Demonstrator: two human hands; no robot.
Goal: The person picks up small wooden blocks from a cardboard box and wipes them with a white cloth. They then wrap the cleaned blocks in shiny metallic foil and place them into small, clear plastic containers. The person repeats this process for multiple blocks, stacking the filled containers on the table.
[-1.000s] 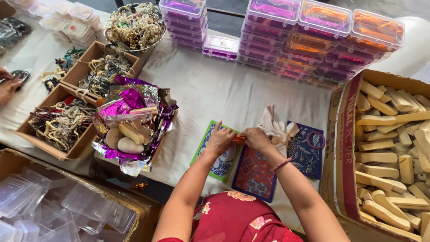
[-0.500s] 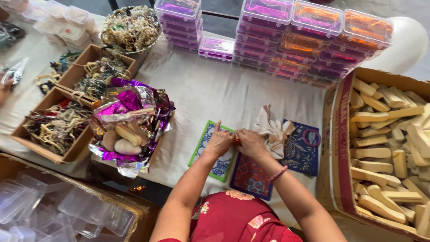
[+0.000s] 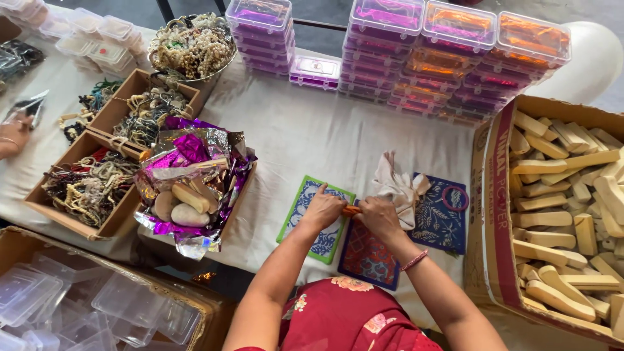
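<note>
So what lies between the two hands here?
In the head view, a small orange piece sits between the left hand and right hand; both pinch it above the patterned mats.

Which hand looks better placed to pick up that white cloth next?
Probably the right hand: the white cloth lies just beyond it. The left hand sits on the far side of the small orange piece both hands grip.
</note>
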